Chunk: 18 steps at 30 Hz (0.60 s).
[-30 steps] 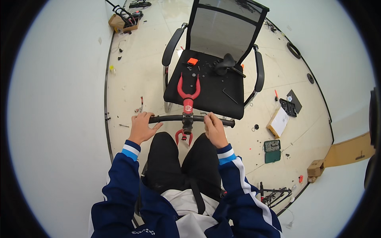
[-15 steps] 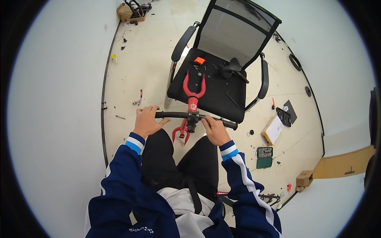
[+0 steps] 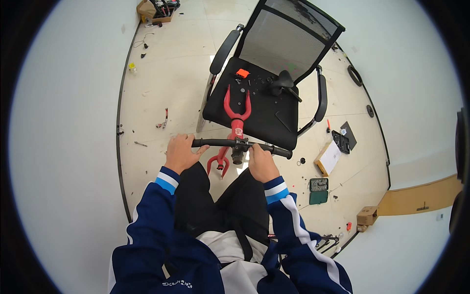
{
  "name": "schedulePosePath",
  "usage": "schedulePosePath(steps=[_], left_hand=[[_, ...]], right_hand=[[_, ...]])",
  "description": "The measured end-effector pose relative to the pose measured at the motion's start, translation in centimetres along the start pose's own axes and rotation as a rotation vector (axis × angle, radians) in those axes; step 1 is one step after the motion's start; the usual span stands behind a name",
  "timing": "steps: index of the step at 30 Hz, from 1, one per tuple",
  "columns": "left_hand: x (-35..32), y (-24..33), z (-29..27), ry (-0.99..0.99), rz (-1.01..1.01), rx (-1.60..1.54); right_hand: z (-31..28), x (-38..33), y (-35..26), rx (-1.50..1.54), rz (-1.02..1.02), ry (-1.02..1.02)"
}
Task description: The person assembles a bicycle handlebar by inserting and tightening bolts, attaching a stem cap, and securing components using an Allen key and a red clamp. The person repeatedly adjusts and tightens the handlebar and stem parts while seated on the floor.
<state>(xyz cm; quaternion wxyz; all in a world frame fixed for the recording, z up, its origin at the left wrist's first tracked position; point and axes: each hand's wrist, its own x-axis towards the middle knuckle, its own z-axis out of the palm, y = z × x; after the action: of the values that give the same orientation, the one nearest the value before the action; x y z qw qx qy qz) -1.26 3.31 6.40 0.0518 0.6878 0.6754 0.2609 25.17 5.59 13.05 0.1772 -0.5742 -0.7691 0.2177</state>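
A black handlebar (image 3: 219, 143) lies crosswise over my knees, its middle at the black stem (image 3: 238, 156) of a red bike frame (image 3: 236, 128). My left hand (image 3: 180, 153) is closed on the bar's left end, thumb underneath. Close to the stem, my right hand (image 3: 262, 162) is closed on the right half of the bar, whose end sticks out beyond the knuckles. The frame's upper two-pronged part rests over the seat of a black office chair (image 3: 264, 115); another red forked part (image 3: 220, 164) hangs below the bar between my knees.
On the chair seat lie a bicycle saddle (image 3: 283, 83), an orange piece (image 3: 242, 73), a hex key (image 3: 284, 120) and several small parts. Right of the chair, the floor holds a black tool case (image 3: 341, 141), a white-topped box (image 3: 328, 158) and a green case (image 3: 318, 197). A wall stands to the left.
The view has shifted slightly, so the chair and floor items sit a little farther left. Both hands stay on the handlebar; my right wrist has swung slightly left.
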Motion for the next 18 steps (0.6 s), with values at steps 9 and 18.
schedulePosePath(steps=[9,18], left_hand=[[-0.6,0.7,0.7,0.053,-0.003,-0.08],[-0.3,0.4,1.0,0.06,0.026,-0.115]], right_hand=[[1.3,-1.1,-1.8,-0.12,0.254,0.133],[1.8,-1.3,-2.8,-0.042,0.359,0.133]])
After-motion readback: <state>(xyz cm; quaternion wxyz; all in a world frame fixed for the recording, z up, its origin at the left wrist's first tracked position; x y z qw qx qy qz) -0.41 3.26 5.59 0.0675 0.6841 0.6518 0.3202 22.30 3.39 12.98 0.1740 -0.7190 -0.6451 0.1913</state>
